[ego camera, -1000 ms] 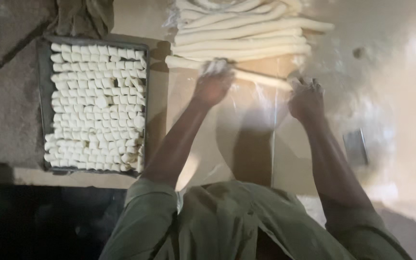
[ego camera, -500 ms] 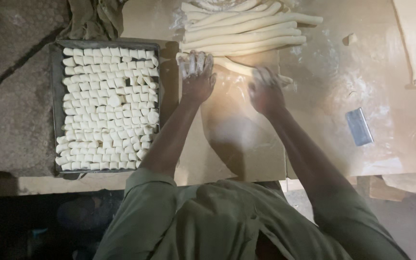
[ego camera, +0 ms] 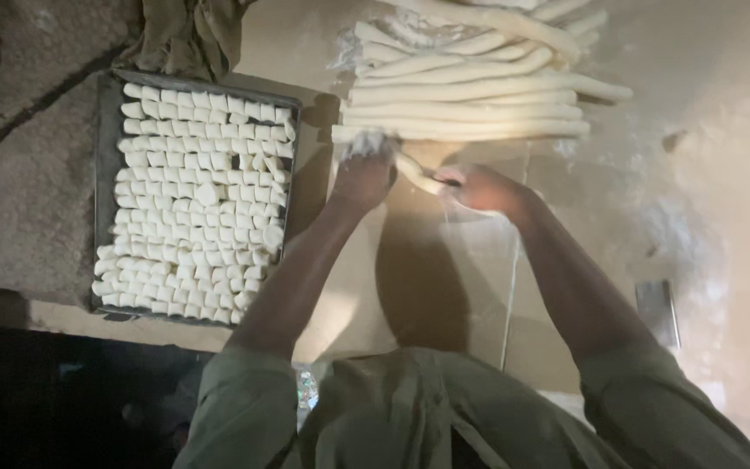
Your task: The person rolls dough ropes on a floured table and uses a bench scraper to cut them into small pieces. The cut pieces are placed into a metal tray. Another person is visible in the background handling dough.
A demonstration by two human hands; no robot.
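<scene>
My left hand [ego camera: 365, 172], dusted with flour, presses down on one end of a short dough rope [ego camera: 417, 173] lying on the floured work surface [ego camera: 696, 200]. My right hand [ego camera: 479, 187] grips the other end of the same rope, and the two hands sit close together. Just beyond them is a pile of long rolled dough ropes [ego camera: 470, 91] laid side by side. To the left stands a dark metal tray [ego camera: 104, 182] filled with several rows of small cut dough pieces [ego camera: 193, 208].
A crumpled olive cloth [ego camera: 184, 35] lies behind the tray. A small flat metal scraper [ego camera: 658, 311] rests on the surface at the right. A rough stone slab [ego camera: 28, 200] borders the tray on the left. The near edge drops into darkness.
My right hand has slid leftward along the dough rope toward my left hand, so the stretch between them is much shorter. The view has shifted as my head moved.
</scene>
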